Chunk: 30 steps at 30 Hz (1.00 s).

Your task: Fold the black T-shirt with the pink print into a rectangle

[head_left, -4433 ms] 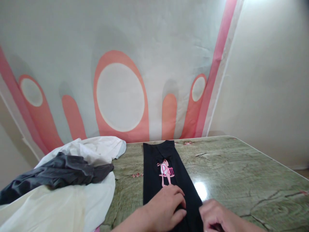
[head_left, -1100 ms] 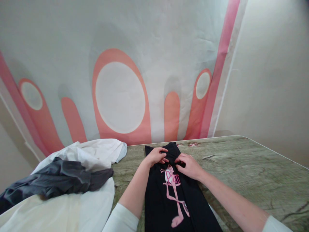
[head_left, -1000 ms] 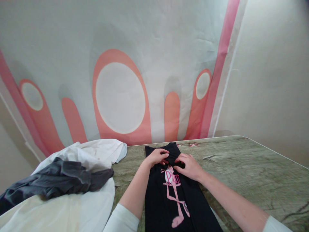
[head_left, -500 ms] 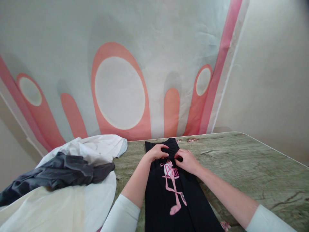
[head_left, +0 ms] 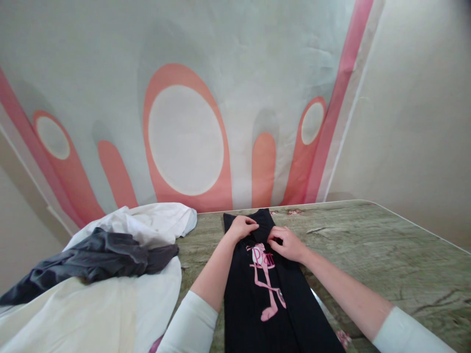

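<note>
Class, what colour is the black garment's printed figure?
The figure is pink, best seen in the head view.

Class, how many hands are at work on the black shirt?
2: the left hand near the far end of the black shirt, the right hand at its right side.

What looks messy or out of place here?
The dark gray garment lies crumpled across the pale clothes, untidy compared with the black printed garment, which lies mostly flat. No spill or damage shows.
</note>
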Motion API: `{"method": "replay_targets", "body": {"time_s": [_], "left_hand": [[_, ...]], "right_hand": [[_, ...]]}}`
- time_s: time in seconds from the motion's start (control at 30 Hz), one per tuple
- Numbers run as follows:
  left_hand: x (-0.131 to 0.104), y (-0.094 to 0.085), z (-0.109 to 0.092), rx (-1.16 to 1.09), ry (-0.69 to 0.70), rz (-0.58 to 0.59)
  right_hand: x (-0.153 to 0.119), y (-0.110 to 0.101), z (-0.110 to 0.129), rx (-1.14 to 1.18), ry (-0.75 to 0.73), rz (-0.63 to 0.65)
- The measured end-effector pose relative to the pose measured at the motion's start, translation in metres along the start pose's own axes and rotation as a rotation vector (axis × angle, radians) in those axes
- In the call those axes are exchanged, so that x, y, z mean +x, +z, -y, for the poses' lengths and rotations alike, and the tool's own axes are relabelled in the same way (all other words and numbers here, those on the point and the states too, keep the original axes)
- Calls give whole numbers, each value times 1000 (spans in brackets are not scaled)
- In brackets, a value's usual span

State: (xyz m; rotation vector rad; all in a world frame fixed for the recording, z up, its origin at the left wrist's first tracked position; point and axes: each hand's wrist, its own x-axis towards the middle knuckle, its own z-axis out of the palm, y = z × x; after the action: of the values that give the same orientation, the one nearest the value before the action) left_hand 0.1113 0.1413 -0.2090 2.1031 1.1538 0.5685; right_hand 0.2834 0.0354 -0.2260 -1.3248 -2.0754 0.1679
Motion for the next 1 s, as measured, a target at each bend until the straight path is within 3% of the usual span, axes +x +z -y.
{"method": "replay_targets", "body": {"time_s": [0.1, 0.4, 0.57, 0.77, 1.0], "left_hand": [[1, 3, 1, 89, -4, -63], [-1, 2, -4, 122, 28, -95], [0, 4, -9, 43, 46, -231], [1, 10, -3, 141, 38, -202], [-6, 10, -7, 398, 18, -267]], "right_hand": [[0, 0, -3, 28, 0, 8], [1, 0, -4, 80, 32, -5], [2, 0, -3, 133, 62, -5], [2, 1, 0, 49, 17, -122], [-1, 3, 2, -63, 38, 258]]}}
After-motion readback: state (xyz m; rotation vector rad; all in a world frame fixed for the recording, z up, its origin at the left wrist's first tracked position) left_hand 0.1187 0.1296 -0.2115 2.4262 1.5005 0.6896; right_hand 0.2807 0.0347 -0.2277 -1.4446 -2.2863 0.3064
